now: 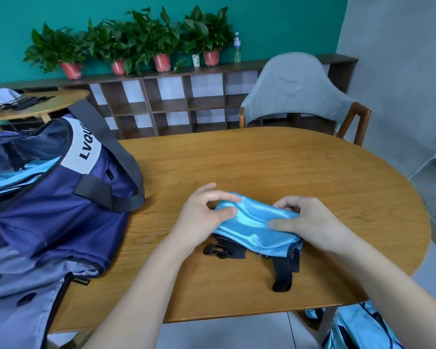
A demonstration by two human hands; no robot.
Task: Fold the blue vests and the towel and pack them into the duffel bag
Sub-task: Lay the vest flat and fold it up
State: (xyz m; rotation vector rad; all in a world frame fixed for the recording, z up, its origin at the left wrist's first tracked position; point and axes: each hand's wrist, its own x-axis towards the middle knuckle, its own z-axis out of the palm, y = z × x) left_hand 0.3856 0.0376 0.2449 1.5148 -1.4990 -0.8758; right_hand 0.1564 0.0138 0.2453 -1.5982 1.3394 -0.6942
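Nearest, under the table's near right corner: more blue vest fabric (363, 326) lies low beside a table leg, which I judge to be vests waiting their turn.
Near edge of the table: black straps (283, 274) trail from the blue vest (256, 226) toward the near edge, and a second bunch of black webbing pokes out on its left side.
Task's thing: the blue vest sits on the table (275, 157) a little right of centre, already gathered into a small shiny bundle.
Left hand (204, 214): thumb and curled fingers pinch the bundle's left end, with the index finger laid along its far edge.
Right hand (305, 220): thumb presses on top of the cloth while the curled fingers grip the bundle's right end.
Step in hand: by my reading, this is the last tightening of the fold on one vest.
Left edge of the table: the duffel bag (61, 197) stands open, its mouth facing up and left, with blue fabric already showing inside.
Next move calls for: tucking the loose straps under, keeping both ends clamped so the slippery cloth does not spring open, then carrying it left into the bag's mouth.
Far side: a chair (297, 89) stands at the far edge.
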